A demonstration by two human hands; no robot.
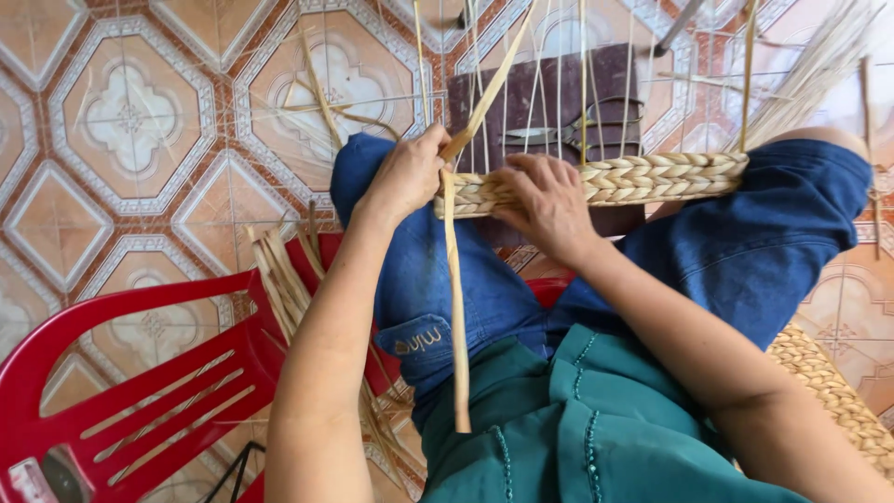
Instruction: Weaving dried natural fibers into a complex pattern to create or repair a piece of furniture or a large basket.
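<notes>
Woven band (643, 177) of pale straw-coloured fibre is lying across the person's knees, over the blue denim trousers (745, 251), and is running from the left knee toward the right. Several plaited rows are already sitting tight along its length, so a low strip of wall is looking finished, while thin upright stakes (585, 84) are rising bare above it, with nothing yet woven between them higher up. That is suggesting, as a judgement, that the weaving is in an early-to-middle stage, with most of the height left to fill.

Left hand (405, 177) is closing around a flat loose strand (454, 307) at the band's near end, pinching it where it bends; one part of the strand is angling up past the stakes and the other is hanging down over the lap. Right hand (549, 205) is pressing on the band just beside it, fingers curled over the plaits and holding them down.

Scissors (573, 130) are lying on a dark board (540, 93) beyond the knees, on the patterned tiled floor (130, 121). A red plastic chair (140, 391) is standing to the left, with spare strips (279, 279) resting against it.
</notes>
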